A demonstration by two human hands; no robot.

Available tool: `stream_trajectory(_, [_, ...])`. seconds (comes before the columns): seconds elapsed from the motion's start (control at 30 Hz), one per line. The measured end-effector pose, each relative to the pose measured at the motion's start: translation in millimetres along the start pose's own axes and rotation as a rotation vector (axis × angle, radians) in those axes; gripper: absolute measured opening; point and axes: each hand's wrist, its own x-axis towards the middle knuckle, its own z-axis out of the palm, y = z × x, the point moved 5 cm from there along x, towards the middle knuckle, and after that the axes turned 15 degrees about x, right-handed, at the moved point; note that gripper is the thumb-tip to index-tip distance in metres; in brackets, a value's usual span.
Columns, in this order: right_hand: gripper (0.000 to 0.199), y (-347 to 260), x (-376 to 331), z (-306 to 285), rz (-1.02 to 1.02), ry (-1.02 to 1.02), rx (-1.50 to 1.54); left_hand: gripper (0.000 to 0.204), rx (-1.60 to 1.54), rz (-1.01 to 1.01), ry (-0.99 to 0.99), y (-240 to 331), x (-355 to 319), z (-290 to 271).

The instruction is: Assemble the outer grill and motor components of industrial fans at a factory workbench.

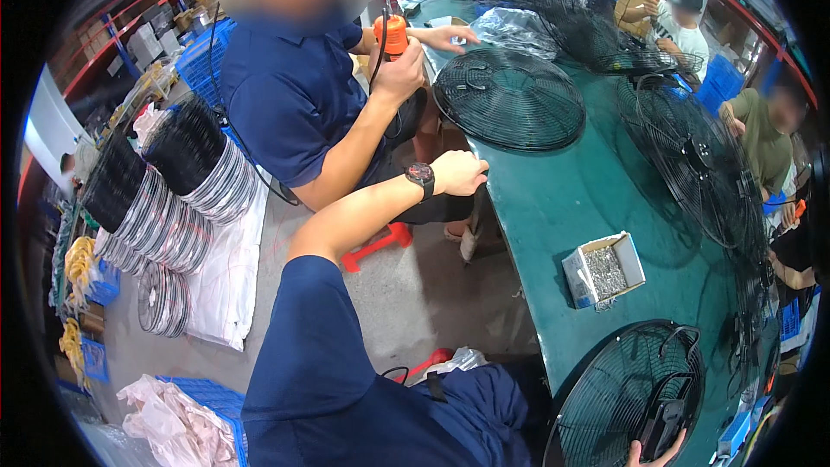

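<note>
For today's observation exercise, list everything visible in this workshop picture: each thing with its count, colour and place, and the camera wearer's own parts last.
Table: one, dark green, right half.
Fan guards on the table: several, black wire, along the table.
Screw box: one, white card, silvery screws inside, mid-table.
Stacked guards: many, black and silvery, left floor.
Crates: several, blue, left and rear.
Co-worker: one, navy shirt, gripping an orange power tool.
Other workers: at least two, far right.
Left hand: at the table edge, black watch.
Right hand: fingertips on a black part, bottom guard.

A round black wire fan guard lies flat at the green tabletop's near edge (a black handheld tool resting on it).
</note>
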Motion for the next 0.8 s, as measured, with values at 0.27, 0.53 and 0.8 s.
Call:
stream_trajectory(0.27, [0.091, 0, -4, 2, -0.054, 0.101, -0.137, 0.027, 0.057, -0.024, 0.013, 7, -4, 12])
stream_trajectory(0.53, [0.076, 11, -5, 2, -0.039, 0.191, -0.063, 0.042, 0.254, -0.016, 0.126, 29, -8, 15])
stream_trajectory(0.8, [0.075, 22, -18, -13, -0.021, 0.341, 0.039, 0.04, 0.15, -0.01, 0.132, 49, -4, 11])
